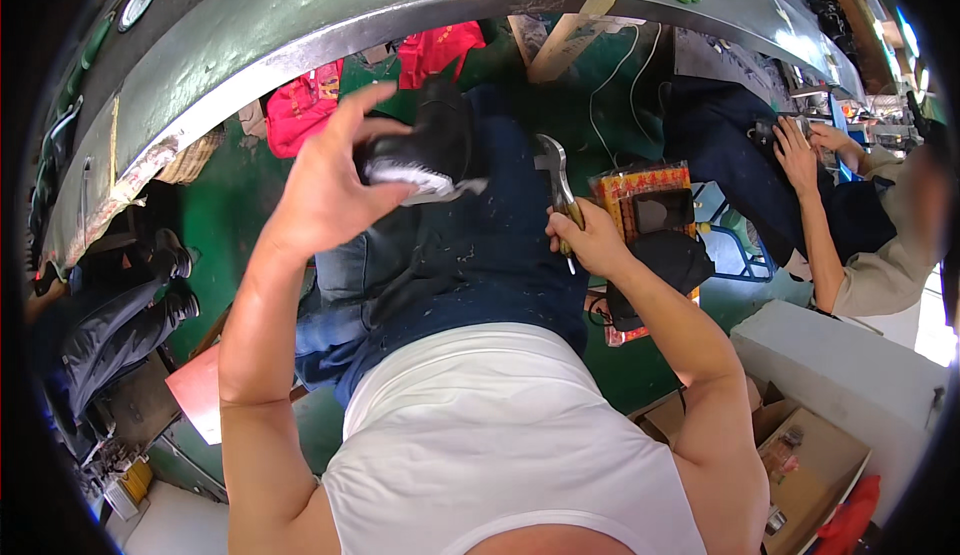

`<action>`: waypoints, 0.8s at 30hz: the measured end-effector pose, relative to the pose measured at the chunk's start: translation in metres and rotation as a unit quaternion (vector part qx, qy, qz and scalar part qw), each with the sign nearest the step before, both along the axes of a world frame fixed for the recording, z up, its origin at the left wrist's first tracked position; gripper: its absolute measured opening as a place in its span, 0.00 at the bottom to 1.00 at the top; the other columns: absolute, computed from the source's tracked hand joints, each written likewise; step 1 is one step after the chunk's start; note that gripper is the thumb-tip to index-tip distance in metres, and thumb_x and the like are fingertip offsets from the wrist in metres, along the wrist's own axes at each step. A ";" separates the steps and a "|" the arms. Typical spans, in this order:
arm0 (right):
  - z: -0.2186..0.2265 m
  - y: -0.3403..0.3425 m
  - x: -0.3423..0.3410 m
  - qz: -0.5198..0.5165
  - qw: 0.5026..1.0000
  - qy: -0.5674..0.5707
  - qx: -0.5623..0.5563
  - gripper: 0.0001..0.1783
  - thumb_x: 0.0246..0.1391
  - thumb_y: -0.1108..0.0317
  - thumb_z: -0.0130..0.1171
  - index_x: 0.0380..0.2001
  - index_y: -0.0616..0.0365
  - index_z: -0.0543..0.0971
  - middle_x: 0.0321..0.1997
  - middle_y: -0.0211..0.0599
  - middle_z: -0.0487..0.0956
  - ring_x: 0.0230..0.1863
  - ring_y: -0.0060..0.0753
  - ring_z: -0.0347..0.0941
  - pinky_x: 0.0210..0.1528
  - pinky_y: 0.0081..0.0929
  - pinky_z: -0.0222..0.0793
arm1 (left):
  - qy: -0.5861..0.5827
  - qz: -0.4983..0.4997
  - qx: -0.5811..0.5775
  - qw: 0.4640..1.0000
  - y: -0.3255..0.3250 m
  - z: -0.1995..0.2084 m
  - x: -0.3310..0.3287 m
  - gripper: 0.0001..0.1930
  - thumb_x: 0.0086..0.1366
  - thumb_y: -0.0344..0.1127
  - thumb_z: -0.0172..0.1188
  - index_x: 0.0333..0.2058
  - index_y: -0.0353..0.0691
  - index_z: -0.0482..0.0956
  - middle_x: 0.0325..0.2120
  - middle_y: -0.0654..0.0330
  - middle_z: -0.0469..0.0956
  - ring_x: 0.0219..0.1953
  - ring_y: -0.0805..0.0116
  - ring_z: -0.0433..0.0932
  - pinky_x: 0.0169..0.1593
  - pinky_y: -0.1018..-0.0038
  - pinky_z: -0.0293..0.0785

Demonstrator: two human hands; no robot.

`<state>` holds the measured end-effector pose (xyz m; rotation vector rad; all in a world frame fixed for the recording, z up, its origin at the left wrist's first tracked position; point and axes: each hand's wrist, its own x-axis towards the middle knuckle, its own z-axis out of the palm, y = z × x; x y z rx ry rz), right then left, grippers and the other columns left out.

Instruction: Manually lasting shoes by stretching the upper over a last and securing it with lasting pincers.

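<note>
My left hand (335, 170) is raised over my lap, its thumb and fingers curved round one end of a black shoe (445, 130). A shiny whitish patch shows on the shoe's lower side, smeared by motion. Some of the fingers are hidden behind the shoe. To its right, my right hand (597, 240) is closed round the yellowish handles of a pair of lasting pincers (556, 175). Their metal head points up and away from me, apart from the shoe. A dark blue apron (480, 285) with pale scraps covers my lap.
A dark metal bench edge (330, 35) curves across the far side, with red bags (300, 110) beneath. At right, a black pouch (660, 270) lies by a red-yellow package (615, 195). A co-worker's hands (797, 150) are farther right; another person's legs (120, 325) are left.
</note>
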<state>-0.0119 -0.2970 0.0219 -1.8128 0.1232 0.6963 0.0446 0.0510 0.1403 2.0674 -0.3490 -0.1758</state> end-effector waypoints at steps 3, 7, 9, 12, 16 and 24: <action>-0.006 -0.001 -0.001 0.003 1.000 0.007 0.002 0.14 0.64 0.67 0.54 0.47 0.66 0.73 0.35 0.33 0.78 0.31 0.22 0.75 0.38 0.23 0.72 | 0.068 -0.026 -0.191 0.979 -0.021 0.004 0.018 0.45 0.47 0.24 0.76 0.64 0.40 0.62 0.41 0.48 0.82 0.45 0.63 0.82 0.49 0.72 0.77; 0.000 0.004 -0.011 -0.022 0.997 -0.009 0.080 0.12 0.60 0.65 0.58 0.43 0.61 0.76 0.27 0.33 0.79 0.28 0.21 0.74 0.32 0.25 0.70 | 0.175 0.042 -0.012 0.984 -0.047 -0.080 0.054 0.35 0.54 0.39 0.75 0.58 0.33 0.71 0.43 0.45 0.81 0.46 0.63 0.80 0.49 0.69 0.76; 0.004 0.004 -0.010 0.005 0.998 0.013 0.058 0.11 0.60 0.66 0.58 0.42 0.61 0.76 0.27 0.33 0.79 0.28 0.22 0.73 0.32 0.27 0.70 | 0.239 -0.026 -0.052 0.969 -0.044 -0.137 0.039 0.35 0.56 0.45 0.73 0.57 0.32 0.73 0.45 0.46 0.81 0.45 0.62 0.80 0.48 0.68 0.77; 0.036 0.010 -0.014 0.095 0.993 -0.048 -0.054 0.10 0.60 0.65 0.57 0.40 0.60 0.76 0.28 0.38 0.78 0.28 0.32 0.74 0.34 0.32 0.70 | 0.240 -0.012 -0.043 0.970 -0.035 -0.121 -0.018 0.26 0.58 0.39 0.70 0.53 0.32 0.78 0.41 0.49 0.82 0.39 0.60 0.82 0.45 0.67 0.77; 0.061 0.021 -0.006 0.199 0.977 -0.037 -0.072 0.12 0.60 0.64 0.56 0.43 0.59 0.75 0.30 0.47 0.77 0.32 0.46 0.74 0.39 0.37 0.69 | 0.045 0.096 0.093 0.990 -0.042 -0.117 -0.053 0.16 0.58 0.33 0.68 0.44 0.33 0.83 0.32 0.51 0.81 0.33 0.58 0.81 0.39 0.66 0.76; 0.050 0.021 0.010 0.298 0.928 -0.181 -0.131 0.29 0.60 0.64 0.56 0.62 0.66 0.68 0.49 0.63 0.78 0.53 0.59 0.75 0.55 0.42 0.69 | -0.173 0.129 0.039 0.976 -0.058 -0.123 -0.059 0.04 0.55 0.26 0.69 0.30 0.34 0.83 0.23 0.55 0.76 0.22 0.61 0.76 0.25 0.70 0.72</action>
